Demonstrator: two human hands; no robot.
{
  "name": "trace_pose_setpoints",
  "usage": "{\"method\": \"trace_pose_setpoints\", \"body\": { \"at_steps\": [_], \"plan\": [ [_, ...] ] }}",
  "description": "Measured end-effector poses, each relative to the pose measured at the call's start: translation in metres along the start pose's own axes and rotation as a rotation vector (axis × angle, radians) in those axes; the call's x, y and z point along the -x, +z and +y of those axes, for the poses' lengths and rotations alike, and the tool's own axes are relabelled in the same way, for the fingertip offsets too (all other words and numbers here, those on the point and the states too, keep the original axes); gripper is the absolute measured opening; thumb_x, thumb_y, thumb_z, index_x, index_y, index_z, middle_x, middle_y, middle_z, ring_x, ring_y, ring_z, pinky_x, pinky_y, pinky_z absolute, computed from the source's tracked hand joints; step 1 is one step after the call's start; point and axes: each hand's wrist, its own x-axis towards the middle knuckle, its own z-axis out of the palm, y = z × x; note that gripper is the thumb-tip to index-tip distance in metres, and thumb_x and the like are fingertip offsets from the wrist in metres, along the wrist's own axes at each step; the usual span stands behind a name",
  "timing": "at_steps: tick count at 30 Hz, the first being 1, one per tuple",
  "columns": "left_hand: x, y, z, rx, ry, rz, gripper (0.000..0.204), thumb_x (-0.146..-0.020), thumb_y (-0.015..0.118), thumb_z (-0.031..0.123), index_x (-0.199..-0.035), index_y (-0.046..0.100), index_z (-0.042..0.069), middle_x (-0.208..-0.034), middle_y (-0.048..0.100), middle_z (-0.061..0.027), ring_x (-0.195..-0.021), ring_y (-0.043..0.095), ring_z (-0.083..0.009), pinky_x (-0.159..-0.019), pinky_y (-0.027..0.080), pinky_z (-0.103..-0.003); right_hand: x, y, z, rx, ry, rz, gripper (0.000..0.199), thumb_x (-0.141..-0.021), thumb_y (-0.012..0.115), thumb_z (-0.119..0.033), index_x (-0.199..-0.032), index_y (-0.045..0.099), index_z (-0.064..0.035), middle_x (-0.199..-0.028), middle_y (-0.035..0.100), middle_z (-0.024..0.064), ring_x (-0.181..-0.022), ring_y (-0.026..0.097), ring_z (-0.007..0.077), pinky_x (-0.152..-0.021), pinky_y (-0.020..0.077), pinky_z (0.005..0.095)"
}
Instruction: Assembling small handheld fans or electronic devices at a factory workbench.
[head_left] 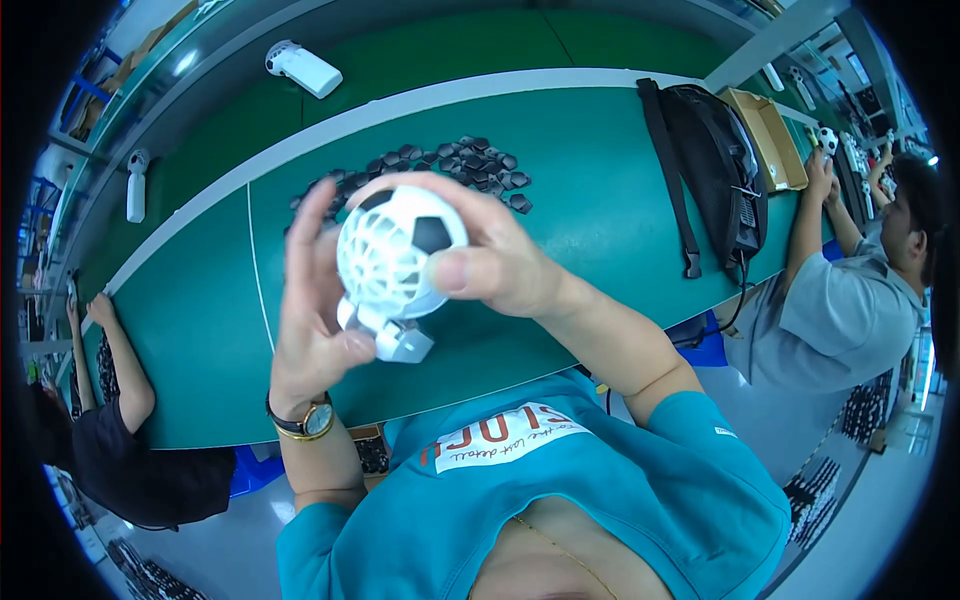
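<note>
Up close I hold a white handheld fan [385, 262] with a round soccer-ball head, an open grille and black pentagon patches. My left hand [308, 320], with a watch at its wrist, is closed around the fan's left side, the thumb by its lower part. From the right, my right hand [505, 255] grips the ball head, its thumb pressed on the surface beside a black patch and its fingers over the top. Beyond my hands, many small black pentagon pieces [480, 165] lie loose on the green table [590, 240].
At the right stands a black bag [715, 165] with a strap, beside an open cardboard box [768, 135]. Two white fans [310, 70] lie past the table's pale edge strip. People sit at both sides: a grey sleeve [840, 310] at right, a dark sleeve [100, 440] at left.
</note>
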Motion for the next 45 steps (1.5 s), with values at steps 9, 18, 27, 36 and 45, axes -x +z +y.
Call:
{"method": "trace_pose_setpoints", "body": {
  "at_steps": [9, 18, 27, 36, 45],
  "plan": [
    [0.018, 0.009, -0.013, 0.084, -0.591, -0.058, 0.112, -0.069, 0.083, 0.036, -0.147, 0.009, 0.004, -0.135, 0.04, -0.0138, -0.123, 0.047, -0.0246, -0.102, 0.039, -0.038, 0.008, -0.025, -0.001, 0.182, 0.235, -0.07, 0.062, -0.078, 0.068, -0.033, -0.127, 0.049, -0.0017, -0.112, 0.058, 0.0109, -0.103, 0.057, 0.0177, -0.086, 0.0485, 0.0302],
    [-0.006, 0.02, -0.035, -0.044, -0.407, -0.059, 0.086, -0.077, 0.075, 0.022, -0.142, 0.022, 0.005, -0.123, 0.05, -0.0132, -0.104, 0.06, -0.0212, -0.079, 0.054, -0.034, 0.002, -0.05, -0.005, 0.462, 0.151, -0.052, 0.048, -0.083, 0.069, -0.022, -0.124, 0.054, -0.0023, -0.104, 0.062, 0.0074, -0.093, 0.059, 0.0139, -0.079, 0.05, 0.0272],
    [-0.013, 0.01, -0.06, 0.213, -0.44, 0.142, 0.067, -0.078, 0.074, 0.017, -0.13, 0.034, 0.006, -0.103, 0.059, -0.0109, -0.08, 0.068, -0.0225, -0.059, 0.058, -0.03, -0.01, -0.139, 0.029, 1.465, 0.195, 0.529, 0.021, -0.079, 0.069, -0.019, -0.095, 0.068, -0.0054, -0.09, 0.066, 0.0067, -0.078, 0.063, 0.017, -0.07, 0.0493, 0.031],
    [-0.012, 0.007, -0.067, 0.193, -0.396, 0.18, 0.067, -0.079, 0.074, 0.019, -0.131, 0.033, 0.005, -0.102, 0.059, -0.0107, -0.08, 0.068, -0.0227, -0.058, 0.059, -0.031, -0.019, -0.139, 0.026, 1.375, 0.303, 0.477, 0.017, -0.08, 0.068, -0.018, -0.09, 0.067, -0.0044, -0.078, 0.064, 0.0045, -0.073, 0.061, 0.0154, -0.067, 0.0485, 0.031],
    [-0.012, 0.007, -0.068, 0.187, -0.399, 0.188, 0.069, -0.079, 0.074, 0.019, -0.132, 0.032, 0.005, -0.102, 0.058, -0.0112, -0.079, 0.067, -0.0226, -0.058, 0.059, -0.032, -0.003, -0.163, 0.023, 1.264, 0.182, 0.637, 0.014, -0.083, 0.066, -0.014, -0.091, 0.067, -0.0019, -0.075, 0.065, 0.0051, -0.068, 0.06, 0.0124, -0.062, 0.0475, 0.0274]
  ]
}}
